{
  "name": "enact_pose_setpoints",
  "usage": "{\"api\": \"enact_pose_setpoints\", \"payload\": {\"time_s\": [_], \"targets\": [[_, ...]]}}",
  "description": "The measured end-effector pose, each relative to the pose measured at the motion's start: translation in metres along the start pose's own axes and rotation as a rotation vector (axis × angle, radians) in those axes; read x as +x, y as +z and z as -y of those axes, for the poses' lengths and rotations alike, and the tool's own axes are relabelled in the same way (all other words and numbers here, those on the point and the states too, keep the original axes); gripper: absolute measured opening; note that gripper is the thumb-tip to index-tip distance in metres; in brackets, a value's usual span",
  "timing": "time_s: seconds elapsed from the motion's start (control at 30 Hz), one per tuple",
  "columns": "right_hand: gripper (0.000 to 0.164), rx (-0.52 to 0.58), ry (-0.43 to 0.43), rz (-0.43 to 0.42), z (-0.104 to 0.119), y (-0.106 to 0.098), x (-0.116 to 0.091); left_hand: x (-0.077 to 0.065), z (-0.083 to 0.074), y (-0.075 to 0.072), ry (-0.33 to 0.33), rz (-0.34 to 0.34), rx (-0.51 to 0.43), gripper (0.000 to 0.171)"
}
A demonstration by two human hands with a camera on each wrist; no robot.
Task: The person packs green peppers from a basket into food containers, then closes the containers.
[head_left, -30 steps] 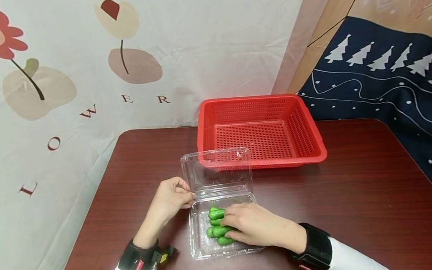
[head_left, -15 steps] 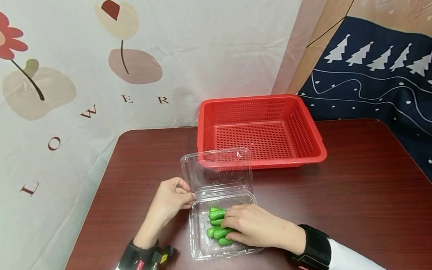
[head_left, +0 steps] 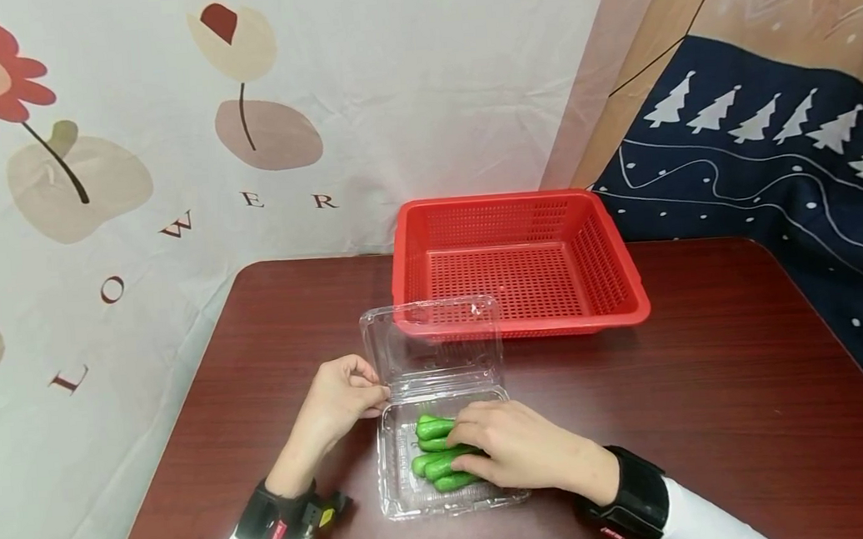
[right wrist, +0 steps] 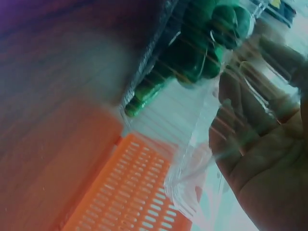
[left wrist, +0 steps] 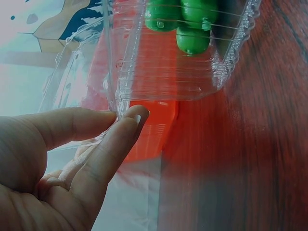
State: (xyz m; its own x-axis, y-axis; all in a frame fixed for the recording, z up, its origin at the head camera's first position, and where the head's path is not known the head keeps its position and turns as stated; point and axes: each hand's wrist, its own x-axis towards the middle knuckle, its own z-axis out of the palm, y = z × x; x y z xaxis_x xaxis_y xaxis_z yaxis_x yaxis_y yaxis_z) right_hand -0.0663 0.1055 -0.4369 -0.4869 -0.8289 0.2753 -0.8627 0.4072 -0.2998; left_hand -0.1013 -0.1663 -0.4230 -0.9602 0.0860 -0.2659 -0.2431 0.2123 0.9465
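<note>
A clear plastic clamshell box (head_left: pixel 397 481) lies on the table with its lid (head_left: pixel 445 356) raised at the back. Several smooth green peppers (head_left: pixel 433 429) lie side by side in its base. My left hand (head_left: pixel 341 397) pinches the box's left edge near the hinge between thumb and fingertips, as the left wrist view shows up close. Inside the base, my right hand (head_left: pixel 522 447) reaches over the right ends of the peppers, its curled fingers and thumb about one of them. Those ends are hidden under the hand. The right wrist view is blurred through the plastic.
Behind the box stands a red perforated basket (head_left: pixel 511 326), which the raised lid overlaps in the head view. The dark red wooden table (head_left: pixel 711 400) reaches back to a printed cloth (head_left: pixel 427 94). Both wrists wear black straps (head_left: pixel 631 493).
My right hand has shifted slightly to the right over the peppers, its thumb and fingers a little further apart, showing more of a pepper. My left hand and the box have stayed in place.
</note>
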Motion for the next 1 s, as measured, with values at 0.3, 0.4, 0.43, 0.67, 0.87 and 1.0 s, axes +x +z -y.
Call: {"api": "enact_pose_setpoints", "payload": {"time_s": [0.3,0.4,0.43,0.67,0.87,1.0], "targets": [[0.008,0.019,-0.012,-0.114,-0.008,-0.013,-0.002,0.000,-0.001,0.002,-0.004,0.005,-0.002,0.020],[0.006,0.031,-0.001,-0.149,-0.011,-0.019,-0.004,0.000,-0.001,0.003,0.003,0.011,-0.010,0.020],[0.006,0.035,0.007,-0.160,-0.012,-0.021,-0.004,0.001,-0.001,0.004,0.007,0.016,-0.013,0.020],[0.004,0.047,0.046,-0.267,-0.023,-0.037,-0.009,0.002,-0.001,0.009,0.032,0.034,-0.011,0.020],[0.004,0.016,0.083,-0.409,-0.034,-0.051,-0.015,0.005,-0.002,0.013,0.022,0.032,-0.019,0.021],[0.009,0.008,0.167,-0.505,-0.040,-0.060,-0.020,0.004,-0.001,0.015,0.034,0.039,0.001,0.022]]}}
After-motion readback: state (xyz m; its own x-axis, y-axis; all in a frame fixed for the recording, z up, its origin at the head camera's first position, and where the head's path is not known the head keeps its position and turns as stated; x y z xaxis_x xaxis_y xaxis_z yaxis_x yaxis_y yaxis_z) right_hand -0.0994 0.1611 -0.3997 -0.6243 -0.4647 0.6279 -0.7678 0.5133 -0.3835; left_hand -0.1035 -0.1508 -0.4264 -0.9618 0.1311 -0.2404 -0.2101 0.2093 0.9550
